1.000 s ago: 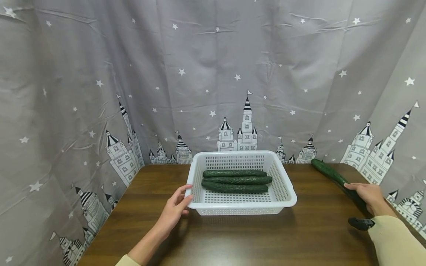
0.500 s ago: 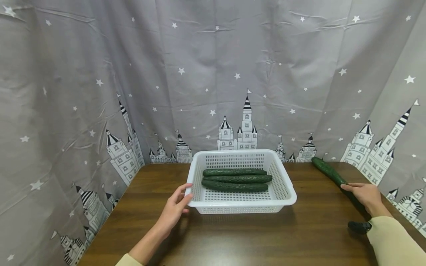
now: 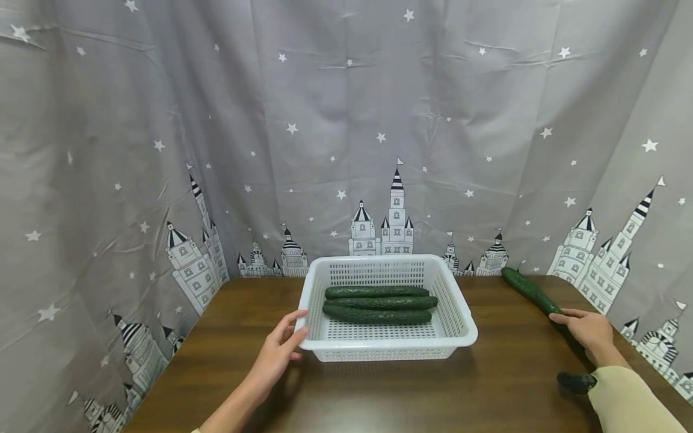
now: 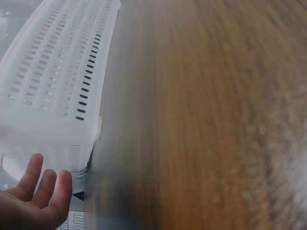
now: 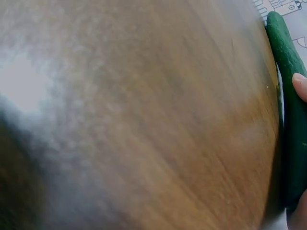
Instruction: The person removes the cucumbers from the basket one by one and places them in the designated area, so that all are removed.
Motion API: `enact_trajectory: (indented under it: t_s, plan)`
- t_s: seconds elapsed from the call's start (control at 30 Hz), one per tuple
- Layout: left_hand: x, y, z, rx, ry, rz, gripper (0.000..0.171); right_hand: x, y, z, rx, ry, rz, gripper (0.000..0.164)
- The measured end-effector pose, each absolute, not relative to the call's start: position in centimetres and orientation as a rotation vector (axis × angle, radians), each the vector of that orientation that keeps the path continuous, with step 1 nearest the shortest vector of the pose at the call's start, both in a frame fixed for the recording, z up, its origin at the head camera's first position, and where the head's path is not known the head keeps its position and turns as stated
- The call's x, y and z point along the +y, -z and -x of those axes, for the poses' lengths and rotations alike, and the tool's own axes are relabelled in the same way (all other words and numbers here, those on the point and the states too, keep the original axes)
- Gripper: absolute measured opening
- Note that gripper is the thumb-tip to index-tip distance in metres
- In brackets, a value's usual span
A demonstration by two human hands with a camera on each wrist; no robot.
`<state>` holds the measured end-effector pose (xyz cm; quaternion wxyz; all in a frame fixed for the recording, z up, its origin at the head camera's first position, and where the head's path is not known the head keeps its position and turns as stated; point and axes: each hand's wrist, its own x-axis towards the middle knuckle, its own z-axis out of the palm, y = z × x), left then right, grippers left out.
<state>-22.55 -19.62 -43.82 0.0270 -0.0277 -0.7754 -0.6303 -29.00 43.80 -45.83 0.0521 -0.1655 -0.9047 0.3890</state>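
Observation:
A white plastic basket stands mid-table with slotted walls. Three dark green cucumbers lie side by side in it: the back one, the middle one and the front one. The left hand touches the basket's left rim with thumb and index finger. In the left wrist view its other fingers extend loosely beside the basket wall. At the table's right side another cucumber slants toward the back edge. The right hand grips its near half from above, hiding part of it.
The brown wooden table ends at the back and sides against a grey curtain with printed stars and castles. A black strap-like piece sticks out at the right sleeve.
The head view has tilted up a little, so everything sits lower. The right hand has shifted slightly left on the cucumber. The left hand and the basket keep their places relative to each other.

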Motion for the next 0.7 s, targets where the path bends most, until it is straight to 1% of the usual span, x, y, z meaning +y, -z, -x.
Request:
enact_trajectory:
  t_s: [0.23,0.47,0.57,0.7]
  plan:
    - [-19.5,44.1,22.5,-2.384,1.961,0.091,0.041,44.1,45.8,28.9,-2.771,-1.195,0.540,0.077]
    - [-19.2,44.3,22.2,-2.362,1.974,0.088,0.039,44.8,45.8,29.0,-2.783,-1.253,0.547,0.083]
    - [-19.2,44.3,22.1,-2.362,1.975,0.090,0.039,44.8,45.8,29.0,-2.767,-1.272,0.572,0.081]
    - [-19.3,44.3,22.2,-2.355,1.970,0.099,0.039,44.7,45.6,29.1,-2.757,-1.262,0.533,0.079]
